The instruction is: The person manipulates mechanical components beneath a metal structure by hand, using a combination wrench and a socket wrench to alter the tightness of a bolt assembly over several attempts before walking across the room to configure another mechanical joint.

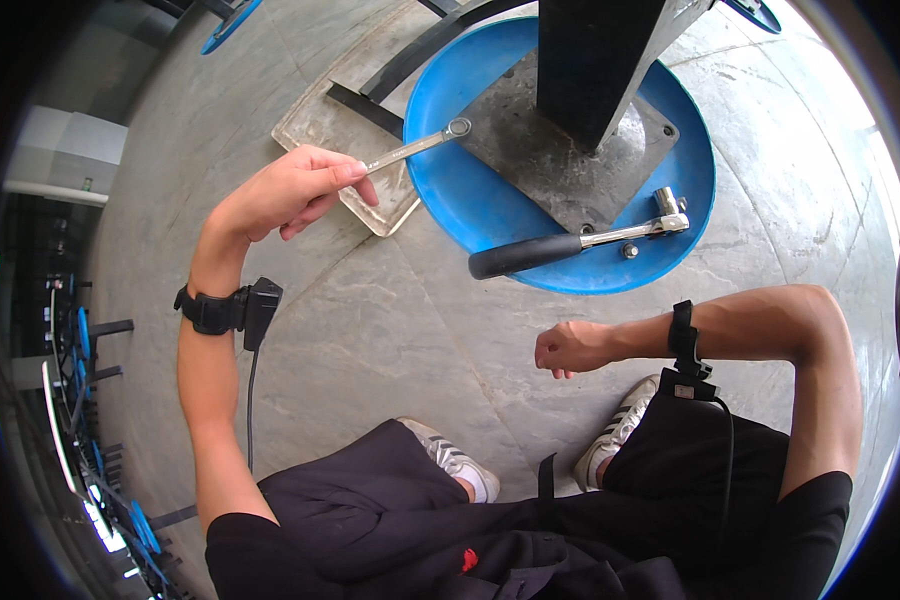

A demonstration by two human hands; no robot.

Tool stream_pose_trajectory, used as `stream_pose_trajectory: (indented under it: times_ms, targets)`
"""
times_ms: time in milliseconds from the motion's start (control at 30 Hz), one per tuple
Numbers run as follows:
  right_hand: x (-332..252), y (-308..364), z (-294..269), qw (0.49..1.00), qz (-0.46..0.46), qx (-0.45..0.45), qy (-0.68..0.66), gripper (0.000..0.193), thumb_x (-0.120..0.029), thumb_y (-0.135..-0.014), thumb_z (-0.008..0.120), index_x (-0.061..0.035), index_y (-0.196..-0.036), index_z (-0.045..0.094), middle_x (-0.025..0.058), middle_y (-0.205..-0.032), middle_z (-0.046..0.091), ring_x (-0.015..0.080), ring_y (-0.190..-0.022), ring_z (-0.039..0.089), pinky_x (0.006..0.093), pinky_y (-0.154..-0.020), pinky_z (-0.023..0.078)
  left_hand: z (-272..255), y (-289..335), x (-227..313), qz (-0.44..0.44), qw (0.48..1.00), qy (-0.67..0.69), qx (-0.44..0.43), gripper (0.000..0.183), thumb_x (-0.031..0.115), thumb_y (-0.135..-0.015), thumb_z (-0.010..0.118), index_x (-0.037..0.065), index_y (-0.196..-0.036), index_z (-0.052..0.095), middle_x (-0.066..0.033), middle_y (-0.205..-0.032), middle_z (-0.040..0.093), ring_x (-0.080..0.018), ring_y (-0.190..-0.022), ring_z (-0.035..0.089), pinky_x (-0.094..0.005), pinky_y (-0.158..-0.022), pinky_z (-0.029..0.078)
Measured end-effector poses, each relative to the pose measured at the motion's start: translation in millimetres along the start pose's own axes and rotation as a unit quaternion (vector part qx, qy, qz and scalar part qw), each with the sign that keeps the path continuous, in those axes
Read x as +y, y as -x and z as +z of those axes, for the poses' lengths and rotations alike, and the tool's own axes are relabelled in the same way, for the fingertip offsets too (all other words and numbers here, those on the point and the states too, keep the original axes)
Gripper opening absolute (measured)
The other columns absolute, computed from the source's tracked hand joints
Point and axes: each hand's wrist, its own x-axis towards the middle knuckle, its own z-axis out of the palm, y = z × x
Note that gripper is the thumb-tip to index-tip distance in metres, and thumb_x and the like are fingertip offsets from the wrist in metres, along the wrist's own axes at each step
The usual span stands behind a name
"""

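My left hand (305, 190) is closed on the plain end of a steel combination wrench (410, 150). The wrench's ring end reaches over the left part of a blue round base (435, 190), beside a grey square steel plate (530, 150). A socket ratchet (580, 240) with a black grip lies across the near side of the base, a socket on its head. Close to that head sits a small bolt (629, 251). My right hand (570, 349) is curled closed above the floor, nearer to me than the ratchet; its palm side is hidden.
A black steel post (595, 70) rises from the plate. Left of the base, a shallow dirty tray (385, 220) sits on the grey tiled floor (370, 340), with black metal bars (410, 65) above it. Racks with blue discs (83, 333) line the far left. My shoes (450, 460) stand close in front.
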Motion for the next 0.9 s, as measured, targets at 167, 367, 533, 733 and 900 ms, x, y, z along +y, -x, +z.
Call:
stream_pose_trajectory:
  times_ms: [167,367,533,733,900]
  targets:
    - [8,-4,1,1.000,0.011,-0.004,-0.011,0.031,-0.025,-0.085,0.048,-0.0015,-0.102,0.059,0.0083,-0.085,0.067,0.0179,-0.074,0.065,0.0316,-0.070,0.051,52,-3,2,-0.001,0.979,0.162,-0.122,0.031,0.029,-0.100,0.036,0.004,-0.087,0.050,-0.0089,-0.056,0.058,-0.0190,-0.048,0.062,-0.0226,-0.043,0.041]
    - [0,-8,0,1.000,-0.019,-0.007,0.002,0.030,-0.026,-0.086,0.047,-0.0022,-0.101,0.059,0.0072,-0.084,0.067,0.0177,-0.075,0.064,0.0326,-0.069,0.050,107,12,26,0.033,0.890,0.451,-0.048,0.033,0.031,-0.101,0.035,0.001,-0.099,0.047,-0.0106,-0.066,0.058,-0.0252,-0.057,0.063,-0.0299,-0.053,0.051]
    - [-1,-8,-3,1.000,-0.029,-0.002,0.011,0.031,-0.026,-0.089,0.047,-0.0001,-0.100,0.059,0.0090,-0.083,0.066,0.0182,-0.074,0.064,0.0317,-0.070,0.051,81,13,24,0.102,0.925,0.365,0.025,0.035,0.032,-0.100,0.035,0.001,-0.098,0.051,0.0025,-0.046,0.034,-0.0081,-0.033,0.036,-0.0221,-0.037,0.035]
    - [3,-10,-3,1.000,-0.025,-0.007,0.005,0.031,-0.026,-0.089,0.047,-0.0002,-0.100,0.059,0.0090,-0.084,0.066,0.0182,-0.076,0.065,0.0315,-0.071,0.051,16,16,9,0.059,0.991,0.031,0.118,0.037,0.029,-0.098,0.043,-0.003,-0.098,0.062,0.0071,-0.042,0.028,-0.0024,-0.031,0.023,-0.0192,-0.031,0.022]
    - [5,-5,-3,1.000,-0.007,-0.005,0.001,0.032,-0.027,-0.089,0.047,-0.0006,-0.103,0.059,0.0085,-0.084,0.067,0.0180,-0.077,0.065,0.0315,-0.073,0.051,-1,6,-2,0.019,0.992,0.092,0.085,0.037,0.029,-0.095,0.048,-0.004,-0.097,0.064,0.0079,-0.041,0.028,-0.0021,-0.031,0.020,-0.0200,-0.031,0.020]
